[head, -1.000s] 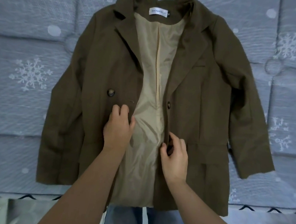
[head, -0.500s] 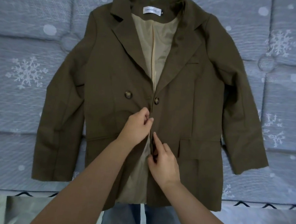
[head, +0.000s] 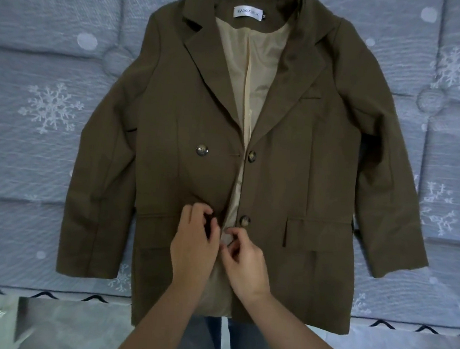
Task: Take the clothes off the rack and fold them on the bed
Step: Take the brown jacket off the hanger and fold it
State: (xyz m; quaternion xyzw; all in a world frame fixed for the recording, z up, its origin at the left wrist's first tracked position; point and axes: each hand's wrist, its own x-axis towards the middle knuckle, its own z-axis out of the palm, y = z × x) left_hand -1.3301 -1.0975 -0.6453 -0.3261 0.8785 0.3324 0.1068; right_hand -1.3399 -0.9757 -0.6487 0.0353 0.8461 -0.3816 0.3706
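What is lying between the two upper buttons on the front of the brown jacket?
In the head view, between the left upper button and the right upper button lie brown jacket cloth and a narrow strip of beige lining.

The jacket [head: 291, 178] lies flat, front up, on the bed [head: 34, 160], collar toward the far edge, hem hanging over the near edge, one sleeve along each side. Both hands rest on its lower front opening, left hand [head: 194, 245] just beside right hand [head: 247, 262].
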